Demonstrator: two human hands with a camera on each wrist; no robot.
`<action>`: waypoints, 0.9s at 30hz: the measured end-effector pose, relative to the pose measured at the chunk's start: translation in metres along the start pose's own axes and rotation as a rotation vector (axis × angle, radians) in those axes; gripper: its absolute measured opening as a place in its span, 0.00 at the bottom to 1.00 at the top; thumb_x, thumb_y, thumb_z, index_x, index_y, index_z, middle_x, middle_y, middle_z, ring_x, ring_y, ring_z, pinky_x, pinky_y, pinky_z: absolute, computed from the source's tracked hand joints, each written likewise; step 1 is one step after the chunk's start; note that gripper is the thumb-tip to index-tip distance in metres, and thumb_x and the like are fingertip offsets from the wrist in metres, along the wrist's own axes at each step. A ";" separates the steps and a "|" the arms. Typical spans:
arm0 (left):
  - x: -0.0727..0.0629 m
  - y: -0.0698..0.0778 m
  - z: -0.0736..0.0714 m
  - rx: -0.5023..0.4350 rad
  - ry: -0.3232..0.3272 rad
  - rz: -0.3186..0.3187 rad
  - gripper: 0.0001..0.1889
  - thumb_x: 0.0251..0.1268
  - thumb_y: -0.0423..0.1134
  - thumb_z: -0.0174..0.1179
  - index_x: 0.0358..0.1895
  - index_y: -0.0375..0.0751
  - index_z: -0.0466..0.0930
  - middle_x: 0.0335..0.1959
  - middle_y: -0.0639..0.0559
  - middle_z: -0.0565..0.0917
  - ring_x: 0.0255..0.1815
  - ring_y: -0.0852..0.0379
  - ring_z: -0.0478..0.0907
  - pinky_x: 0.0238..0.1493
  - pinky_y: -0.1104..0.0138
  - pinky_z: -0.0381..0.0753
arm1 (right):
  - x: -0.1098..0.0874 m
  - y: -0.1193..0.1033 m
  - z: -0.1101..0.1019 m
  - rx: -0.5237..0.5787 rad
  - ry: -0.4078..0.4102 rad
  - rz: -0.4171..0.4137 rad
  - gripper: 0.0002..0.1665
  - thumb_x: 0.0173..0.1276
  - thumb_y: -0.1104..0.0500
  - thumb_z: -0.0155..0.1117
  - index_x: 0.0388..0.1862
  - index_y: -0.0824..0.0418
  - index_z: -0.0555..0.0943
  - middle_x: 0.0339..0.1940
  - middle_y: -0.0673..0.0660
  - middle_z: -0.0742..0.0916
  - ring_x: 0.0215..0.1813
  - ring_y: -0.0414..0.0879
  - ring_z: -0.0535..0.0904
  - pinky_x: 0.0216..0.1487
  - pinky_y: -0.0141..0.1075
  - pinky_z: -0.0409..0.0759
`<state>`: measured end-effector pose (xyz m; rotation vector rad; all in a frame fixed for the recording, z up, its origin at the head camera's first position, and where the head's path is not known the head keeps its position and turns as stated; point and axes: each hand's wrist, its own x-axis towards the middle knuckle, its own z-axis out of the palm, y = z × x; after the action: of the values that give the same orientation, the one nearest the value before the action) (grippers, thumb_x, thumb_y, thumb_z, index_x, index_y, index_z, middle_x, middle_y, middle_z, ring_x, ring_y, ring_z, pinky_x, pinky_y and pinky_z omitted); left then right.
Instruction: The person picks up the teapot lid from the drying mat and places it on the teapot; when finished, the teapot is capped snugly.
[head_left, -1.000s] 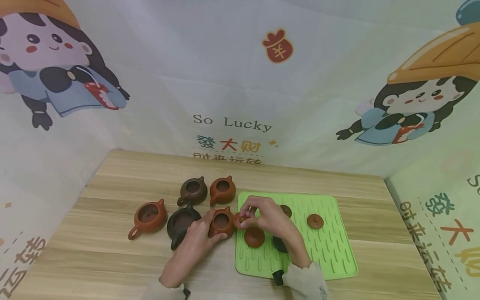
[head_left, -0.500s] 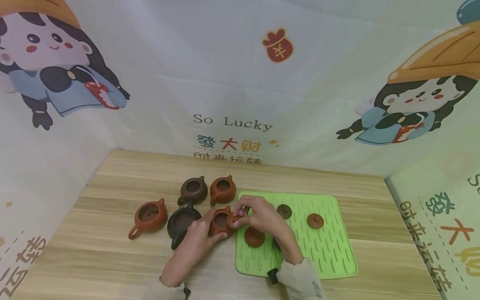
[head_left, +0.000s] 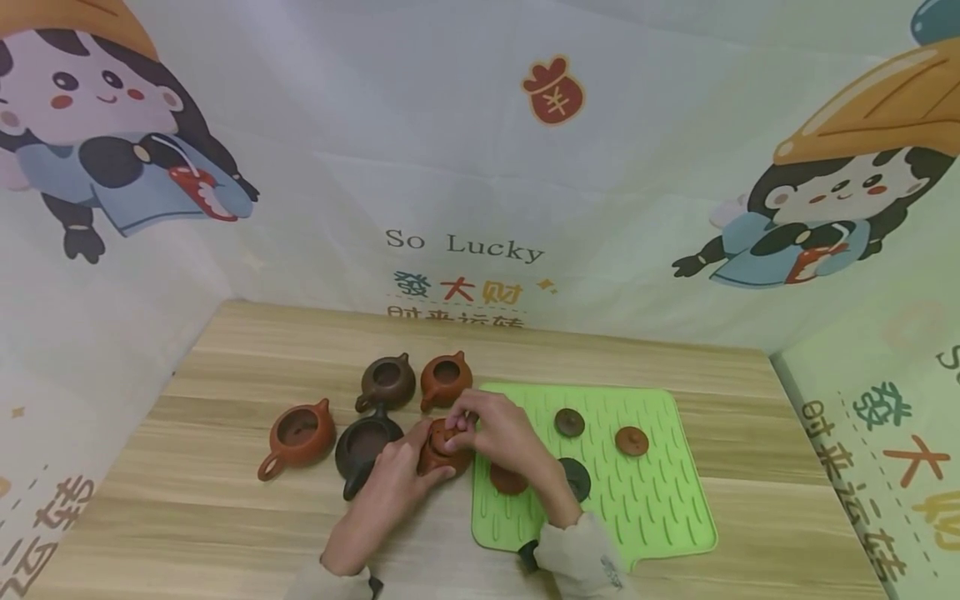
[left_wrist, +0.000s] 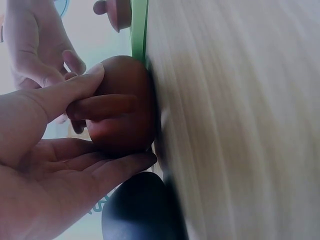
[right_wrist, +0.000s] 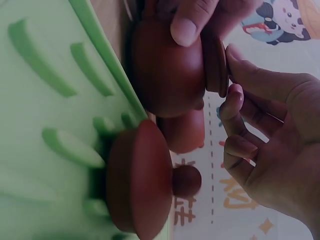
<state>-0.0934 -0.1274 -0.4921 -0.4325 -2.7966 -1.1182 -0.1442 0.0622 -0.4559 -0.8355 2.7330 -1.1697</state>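
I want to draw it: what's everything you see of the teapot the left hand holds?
This teapot is round, reddish-brown and smooth, like clay, with a curved handle. It stands upright on the wood-grain table, beside the green mat. The left hand grips it; the right hand pinches a similar-coloured lid partway over its top.

"So Lucky", "發大财" and "时来运转" on the pale backdrop (head_left: 420,183), "¥" on its printed red pouch (head_left: 554,93).
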 end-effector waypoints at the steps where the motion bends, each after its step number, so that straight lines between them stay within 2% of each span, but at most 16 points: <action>1: 0.000 -0.001 0.001 -0.001 0.003 0.007 0.34 0.56 0.34 0.85 0.63 0.26 0.78 0.48 0.28 0.90 0.49 0.31 0.90 0.44 0.42 0.89 | 0.001 -0.001 0.002 -0.009 0.003 0.006 0.11 0.62 0.61 0.86 0.37 0.56 0.88 0.32 0.47 0.85 0.37 0.36 0.77 0.41 0.29 0.75; 8: -0.001 -0.006 0.005 0.010 0.013 0.039 0.34 0.57 0.36 0.84 0.64 0.27 0.77 0.48 0.30 0.90 0.47 0.34 0.91 0.41 0.46 0.89 | 0.002 -0.002 0.010 -0.042 0.010 0.059 0.11 0.62 0.63 0.85 0.37 0.56 0.89 0.32 0.47 0.85 0.36 0.38 0.77 0.40 0.32 0.76; 15: -0.001 0.003 0.000 -0.024 -0.010 -0.022 0.33 0.57 0.36 0.84 0.63 0.29 0.79 0.50 0.30 0.90 0.49 0.34 0.91 0.43 0.45 0.89 | 0.000 -0.002 0.015 -0.040 0.024 0.080 0.11 0.62 0.64 0.85 0.37 0.55 0.89 0.33 0.47 0.84 0.35 0.37 0.76 0.38 0.32 0.76; 17: 0.000 -0.001 0.003 -0.006 -0.002 -0.008 0.33 0.57 0.36 0.85 0.63 0.30 0.79 0.50 0.31 0.90 0.48 0.35 0.91 0.42 0.46 0.89 | -0.001 -0.002 0.016 -0.029 0.033 0.088 0.11 0.63 0.65 0.85 0.37 0.56 0.88 0.33 0.47 0.84 0.35 0.37 0.76 0.39 0.32 0.76; 20: 0.001 -0.014 0.013 0.031 0.031 0.027 0.33 0.57 0.36 0.85 0.63 0.30 0.78 0.49 0.32 0.91 0.46 0.37 0.91 0.39 0.50 0.89 | -0.004 -0.001 0.020 0.000 0.060 0.085 0.10 0.64 0.66 0.84 0.38 0.58 0.89 0.33 0.48 0.83 0.35 0.37 0.75 0.39 0.31 0.76; 23: 0.002 -0.021 0.017 0.045 0.037 0.039 0.34 0.57 0.37 0.85 0.63 0.29 0.78 0.48 0.32 0.91 0.45 0.38 0.91 0.37 0.51 0.88 | -0.011 -0.001 0.021 0.040 0.098 0.071 0.11 0.65 0.62 0.85 0.43 0.59 0.90 0.34 0.49 0.83 0.36 0.38 0.75 0.39 0.30 0.76; 27: 0.001 -0.007 0.003 0.000 -0.002 -0.002 0.37 0.58 0.37 0.84 0.66 0.24 0.77 0.51 0.27 0.89 0.49 0.32 0.90 0.43 0.45 0.90 | -0.030 0.005 0.006 0.105 0.139 0.079 0.17 0.67 0.57 0.83 0.52 0.62 0.91 0.36 0.51 0.84 0.38 0.39 0.79 0.42 0.32 0.82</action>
<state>-0.0959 -0.1297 -0.4987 -0.4306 -2.7995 -1.1195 -0.1194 0.0757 -0.4681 -0.6518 2.7536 -1.3910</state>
